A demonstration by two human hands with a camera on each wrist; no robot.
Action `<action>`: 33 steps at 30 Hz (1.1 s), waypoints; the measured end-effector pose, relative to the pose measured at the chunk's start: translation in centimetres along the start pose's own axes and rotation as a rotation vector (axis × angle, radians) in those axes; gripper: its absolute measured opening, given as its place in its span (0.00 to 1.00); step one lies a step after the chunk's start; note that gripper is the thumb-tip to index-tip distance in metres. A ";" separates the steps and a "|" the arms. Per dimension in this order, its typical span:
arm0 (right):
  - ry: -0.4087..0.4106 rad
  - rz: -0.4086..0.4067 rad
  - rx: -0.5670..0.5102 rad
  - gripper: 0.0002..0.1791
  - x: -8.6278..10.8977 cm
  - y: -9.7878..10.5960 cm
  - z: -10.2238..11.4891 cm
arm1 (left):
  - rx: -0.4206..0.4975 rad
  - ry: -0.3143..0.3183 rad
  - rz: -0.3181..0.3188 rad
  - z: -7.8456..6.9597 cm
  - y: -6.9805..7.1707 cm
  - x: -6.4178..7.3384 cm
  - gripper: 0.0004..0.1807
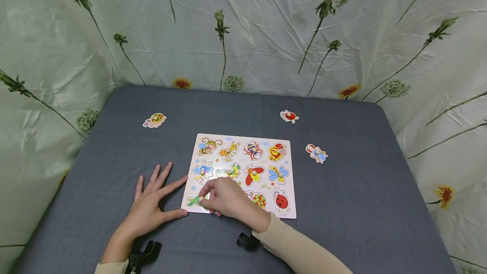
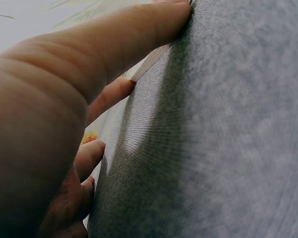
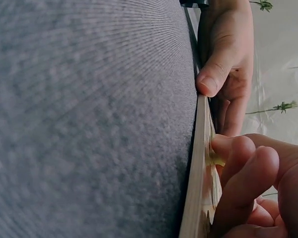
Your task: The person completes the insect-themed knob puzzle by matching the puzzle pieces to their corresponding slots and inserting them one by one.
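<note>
A wooden peg puzzle board with insect pictures lies on the grey cloth. My right hand reaches over its lower left part. Thumb and index finger pinch the knob of a green insect puzzle piece, which sits at the board's lower left corner, partly hidden by the fingers. In the right wrist view the board's edge runs below those fingers. Spread flat on the cloth, my left hand has its thumb and index fingertips right at the board's left edge.
Off the board lie a snail-like piece at back left, a ladybug piece at back right and a blue-winged insect piece to the right. Behind the grey table hangs a flower-printed curtain.
</note>
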State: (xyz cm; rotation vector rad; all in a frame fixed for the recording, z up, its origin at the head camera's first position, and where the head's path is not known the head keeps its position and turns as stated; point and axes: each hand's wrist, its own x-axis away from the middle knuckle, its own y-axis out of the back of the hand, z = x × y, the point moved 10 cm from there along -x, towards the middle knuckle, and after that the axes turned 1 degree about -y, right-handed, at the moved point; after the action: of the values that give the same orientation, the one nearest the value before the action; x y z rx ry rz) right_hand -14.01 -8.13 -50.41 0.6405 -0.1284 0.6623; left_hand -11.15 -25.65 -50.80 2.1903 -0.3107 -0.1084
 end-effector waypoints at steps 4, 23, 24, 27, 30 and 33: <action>-0.003 0.006 0.003 0.05 0.0 0.0 0.0 | 0.000 0.001 0.001 0.0 0.0 0.0 0.48; 0.054 -0.029 -0.066 0.09 1.4 4.4 -1.8 | -0.001 -0.010 -0.015 0.0 0.0 0.1 0.49; 0.053 -0.030 -0.072 0.09 1.5 4.7 -2.0 | 0.000 -0.013 -0.018 0.0 0.0 0.1 0.49; 0.045 -0.035 -0.098 0.09 1.8 5.7 -2.5 | 0.001 -0.014 -0.020 -0.1 0.0 0.1 0.49; 0.034 -0.035 -0.144 0.10 2.1 6.7 -3.1 | 0.000 -0.011 -0.017 0.0 0.0 0.1 0.49; 0.026 -0.051 -0.168 0.10 2.4 7.8 -3.7 | -0.002 -0.007 -0.014 0.0 0.0 0.1 0.50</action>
State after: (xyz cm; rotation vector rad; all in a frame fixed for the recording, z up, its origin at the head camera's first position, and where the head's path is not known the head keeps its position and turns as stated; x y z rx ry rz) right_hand -17.23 0.09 -48.66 0.4724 -0.1418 0.6036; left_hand -11.04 -25.68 -50.82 2.1907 -0.2995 -0.1242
